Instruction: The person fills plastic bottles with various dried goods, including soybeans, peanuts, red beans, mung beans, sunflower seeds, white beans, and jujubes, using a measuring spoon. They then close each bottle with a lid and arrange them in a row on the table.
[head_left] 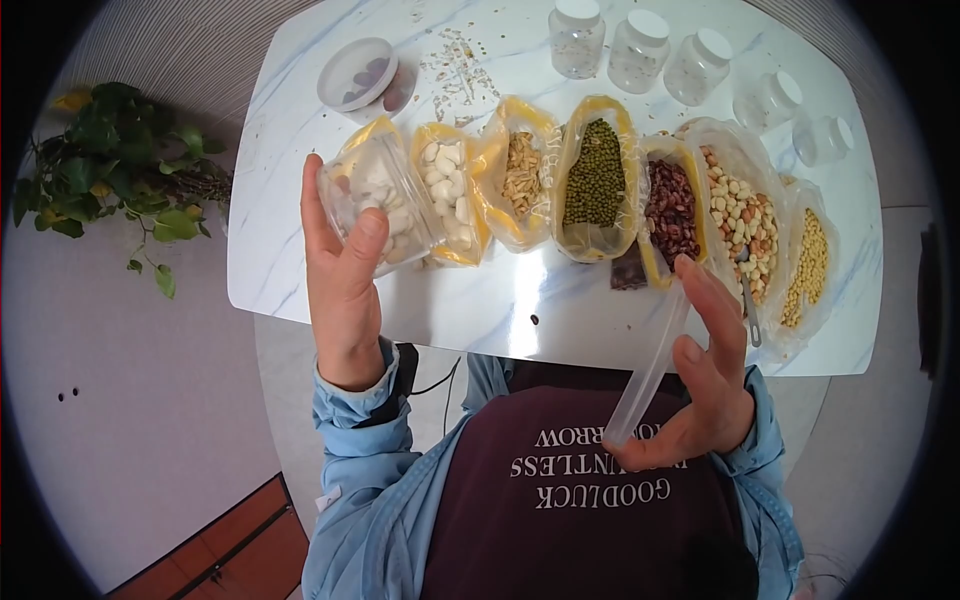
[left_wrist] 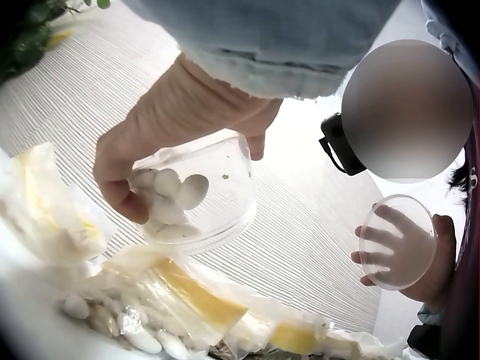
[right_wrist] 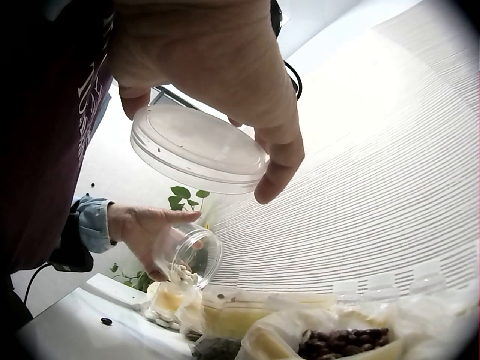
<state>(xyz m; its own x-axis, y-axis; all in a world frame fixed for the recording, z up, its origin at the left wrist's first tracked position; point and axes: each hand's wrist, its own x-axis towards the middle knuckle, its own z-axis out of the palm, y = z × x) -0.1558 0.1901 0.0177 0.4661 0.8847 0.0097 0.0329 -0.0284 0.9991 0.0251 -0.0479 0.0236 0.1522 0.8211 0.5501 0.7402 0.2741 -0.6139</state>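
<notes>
My left hand (head_left: 345,270) grips a clear plastic jar (head_left: 350,160) by its sides, thumb on one side and fingers on the other. The jar is tilted over the leftmost bags, its open mouth angled down. Several white beans (left_wrist: 169,199) lie inside it, as the left wrist view shows. Just right of it, a bag of white beans (head_left: 450,185) stands open on the table. In my right hand (head_left: 725,385), a round translucent lid (head_left: 648,375) is held by its rim between thumb and fingers, in front of my chest.
Open bags of oats-like flakes (head_left: 522,175), green mung beans (head_left: 595,180), dark red beans (head_left: 672,210), mixed peanuts (head_left: 740,215) and yellow beans (head_left: 808,260) line the table (head_left: 450,310). A spoon (head_left: 752,315) sticks out of the peanuts. Several lidded jars (head_left: 640,50) and a round tub (head_left: 340,75) stand behind.
</notes>
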